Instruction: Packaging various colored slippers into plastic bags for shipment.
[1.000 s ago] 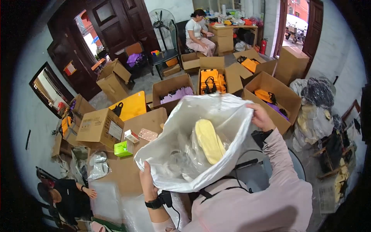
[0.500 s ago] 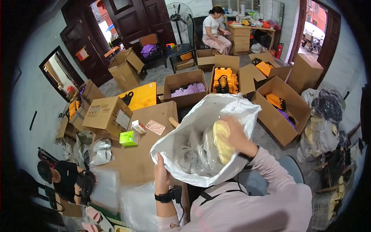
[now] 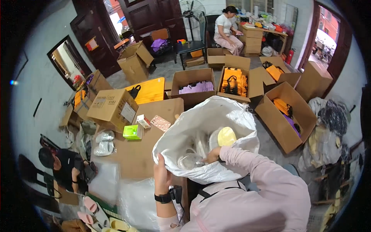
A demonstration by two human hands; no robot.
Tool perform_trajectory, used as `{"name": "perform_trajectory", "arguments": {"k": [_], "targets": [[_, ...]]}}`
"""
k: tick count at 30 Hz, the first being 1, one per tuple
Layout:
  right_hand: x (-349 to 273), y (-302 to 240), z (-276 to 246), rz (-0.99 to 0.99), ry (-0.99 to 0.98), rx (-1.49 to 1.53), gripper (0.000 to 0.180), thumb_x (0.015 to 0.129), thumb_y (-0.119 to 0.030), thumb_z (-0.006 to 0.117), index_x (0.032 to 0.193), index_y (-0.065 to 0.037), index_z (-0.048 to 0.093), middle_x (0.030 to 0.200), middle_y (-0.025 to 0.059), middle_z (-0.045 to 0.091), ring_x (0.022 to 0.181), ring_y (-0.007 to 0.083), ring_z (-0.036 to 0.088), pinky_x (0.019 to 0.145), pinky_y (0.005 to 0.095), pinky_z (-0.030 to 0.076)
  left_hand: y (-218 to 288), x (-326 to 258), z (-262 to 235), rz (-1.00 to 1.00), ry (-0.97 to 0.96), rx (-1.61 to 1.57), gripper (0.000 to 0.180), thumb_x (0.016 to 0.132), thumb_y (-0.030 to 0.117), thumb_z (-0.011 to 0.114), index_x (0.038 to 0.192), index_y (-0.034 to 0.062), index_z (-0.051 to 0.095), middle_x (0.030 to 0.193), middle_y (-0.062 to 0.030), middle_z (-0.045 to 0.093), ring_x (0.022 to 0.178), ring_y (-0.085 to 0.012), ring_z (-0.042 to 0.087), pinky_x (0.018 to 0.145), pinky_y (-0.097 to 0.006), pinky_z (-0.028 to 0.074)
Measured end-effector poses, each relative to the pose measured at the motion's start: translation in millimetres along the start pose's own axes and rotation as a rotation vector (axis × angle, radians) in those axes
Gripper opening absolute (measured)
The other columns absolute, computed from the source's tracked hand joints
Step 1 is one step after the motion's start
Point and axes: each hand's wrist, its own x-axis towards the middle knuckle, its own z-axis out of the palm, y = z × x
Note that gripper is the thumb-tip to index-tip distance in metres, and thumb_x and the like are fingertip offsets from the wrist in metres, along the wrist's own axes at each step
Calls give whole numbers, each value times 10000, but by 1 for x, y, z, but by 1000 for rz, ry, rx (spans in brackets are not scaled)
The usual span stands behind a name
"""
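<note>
A large white woven sack (image 3: 239,112) stands open in front of me. My left hand (image 3: 161,170) grips its near left rim, thumb up along the outside. My right hand (image 3: 212,154) is down inside the sack, with its fingers closed at a pale item in clear plastic (image 3: 188,160). The plastic hides what that item is. Beside the right wrist, a yellow slipper (image 3: 227,136) lies in the sack with its rounded end up. More plastic-wrapped things lean behind the hand, partly hidden by the sack wall.
The brown table (image 3: 154,108) holds a carton (image 3: 112,110), a green box (image 3: 132,132), a phone (image 3: 160,123), wrapped slippers (image 3: 104,149) and clear plastic bags (image 3: 137,199). Cartons of purple and orange bags (image 3: 192,73) stand beyond. One person (image 3: 63,166) is at left, another (image 3: 228,31) sits behind.
My right hand has let go of the yellow slipper, which now lies lower in the sack, and has moved down and left to the plastic-wrapped item. My left hand stays on the rim.
</note>
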Motion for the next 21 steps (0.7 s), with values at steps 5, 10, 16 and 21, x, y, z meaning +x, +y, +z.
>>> {"name": "perform_trajectory", "arguments": {"k": [5, 10, 16, 21], "targets": [[-8, 5, 12, -84, 18, 129, 669, 845, -430, 448, 1425, -288, 148, 1392, 197, 334, 1269, 334, 342, 1014, 402, 284, -4, 3, -8, -19, 1, 131, 470, 940, 388, 429, 1128, -34, 510, 1064, -98, 587, 924, -182, 584, 762, -302, 481], [-79, -22, 2, -57, 98, 261, 601, 866, -504, 434, 1376, -212, 312, 1321, 187, 416, 1233, 312, 383, 994, 365, 311, -1, 1, -14, -29, -39, 123, 471, 945, 383, 421, 1138, -34, 519, 1057, -80, 591, 906, -146, 570, 760, -295, 464], [-200, -80, 10, 16, 230, 392, 543, 798, -548, 555, 1127, -118, 598, 993, 128, 643, 955, 266, 587, 851, 311, 421, -11, 4, -30, -81, -51, 52, 435, 949, 327, 436, 1144, -56, 505, 1090, -98, 572, 973, -165, 552, 835, -297, 441], [-245, -114, 45, 249, 520, 53, 283, 756, -343, 636, 897, -100, 661, 888, 105, 648, 888, 289, 587, 797, 367, 424, -11, -3, -32, -64, -164, -98, 387, 960, 272, 403, 1232, -2, 427, 1160, -101, 547, 1058, -213, 542, 903, -346, 439]]}}
